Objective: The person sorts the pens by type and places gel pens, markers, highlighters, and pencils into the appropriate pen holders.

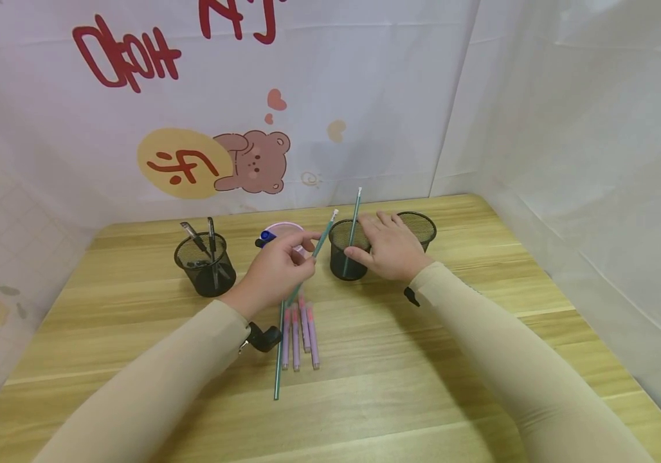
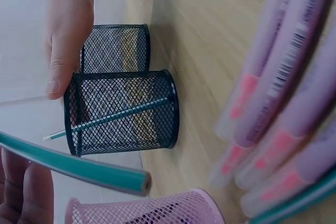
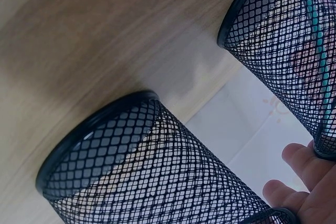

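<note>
My left hand [image 1: 277, 270] pinches a green pencil [image 1: 325, 238] that slants upward, its white eraser end on top. In the left wrist view the other end of that pencil [image 2: 94, 171] hangs free above the table. My right hand [image 1: 394, 249] rests on the rim of the middle black mesh pen cup [image 1: 337, 260], fingers stretched toward the wall. Another green pencil [image 1: 355, 218] leans inside this cup. Below my left hand, several purple markers [image 1: 296, 344] with pink sections lie beside a green pencil [image 1: 278, 370] on the table.
At the left stands a black mesh cup [image 1: 190, 273] with black pens. Behind my left hand is a pink mesh cup [image 2: 157, 208], partly hidden, near a blue-ended item [image 1: 267, 238]. A further black mesh cup [image 1: 427, 226] stands right of my right hand. White cloth walls enclose the table.
</note>
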Available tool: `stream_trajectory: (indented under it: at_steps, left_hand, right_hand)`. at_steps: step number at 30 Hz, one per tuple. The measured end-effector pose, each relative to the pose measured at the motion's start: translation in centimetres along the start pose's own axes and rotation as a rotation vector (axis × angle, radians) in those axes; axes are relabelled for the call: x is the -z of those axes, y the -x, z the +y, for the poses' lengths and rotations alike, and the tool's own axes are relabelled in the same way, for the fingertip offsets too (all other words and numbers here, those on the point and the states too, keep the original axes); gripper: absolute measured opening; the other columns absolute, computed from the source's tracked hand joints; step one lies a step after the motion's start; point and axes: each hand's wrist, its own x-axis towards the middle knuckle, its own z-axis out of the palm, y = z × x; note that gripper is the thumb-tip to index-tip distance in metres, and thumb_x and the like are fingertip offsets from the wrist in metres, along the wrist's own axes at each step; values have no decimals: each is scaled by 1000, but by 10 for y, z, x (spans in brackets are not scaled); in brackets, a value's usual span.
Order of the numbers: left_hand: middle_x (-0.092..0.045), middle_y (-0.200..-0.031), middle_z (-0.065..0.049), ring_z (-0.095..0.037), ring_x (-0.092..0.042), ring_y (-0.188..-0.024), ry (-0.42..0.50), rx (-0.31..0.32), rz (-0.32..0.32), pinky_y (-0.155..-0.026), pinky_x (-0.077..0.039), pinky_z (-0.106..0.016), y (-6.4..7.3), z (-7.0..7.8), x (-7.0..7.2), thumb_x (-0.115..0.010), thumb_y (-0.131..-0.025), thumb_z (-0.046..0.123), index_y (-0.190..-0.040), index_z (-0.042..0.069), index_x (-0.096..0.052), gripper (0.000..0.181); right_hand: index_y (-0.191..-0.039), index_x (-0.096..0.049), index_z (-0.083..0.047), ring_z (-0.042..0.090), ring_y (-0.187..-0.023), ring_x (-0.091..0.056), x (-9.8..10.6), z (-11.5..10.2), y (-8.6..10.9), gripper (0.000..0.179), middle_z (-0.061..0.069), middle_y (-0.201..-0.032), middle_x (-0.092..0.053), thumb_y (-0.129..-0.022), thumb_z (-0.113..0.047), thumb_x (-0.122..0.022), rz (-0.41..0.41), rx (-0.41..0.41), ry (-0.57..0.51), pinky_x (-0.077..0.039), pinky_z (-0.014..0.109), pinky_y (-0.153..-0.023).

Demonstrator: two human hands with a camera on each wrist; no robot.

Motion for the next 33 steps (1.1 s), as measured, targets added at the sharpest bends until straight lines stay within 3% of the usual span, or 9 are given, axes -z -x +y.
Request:
stream_trajectory:
  at_steps: [20, 25, 33]
  left_hand:
    - [-65, -122, -1, -20, -68, -94, 91, -8, 98, -66, -55, -33, -39, 14, -10, -63, -100, 15, -147, 27, -60, 49]
    - [-63, -121, -2, -20, -69, -96, 119, -43, 139, -72, -58, -34, -49, 18, -9, -63, -100, 14, -147, 28, -60, 49]
    - [-66, -119, -7, -22, -70, -97, 130, -104, 207, -69, -57, -32, -65, 23, -8, -63, -99, 12, -147, 22, -61, 49]
  right_hand:
    - [-163, -33, -8, 42, -158, -30, 1, -1, 1, 90, 13, -164, -46, -103, -74, -42, -12, 1, 1, -17, 60, -131]
    - [-162, -34, -8, 43, -158, -29, 0, 0, 1, 90, 14, -164, -46, -103, -74, -40, -10, 3, -1, -17, 61, -131]
    - [-163, -33, -9, 42, -159, -29, -2, 2, 0, 90, 13, -164, -45, -102, -75, -40, -10, -2, 0, -16, 60, -132]
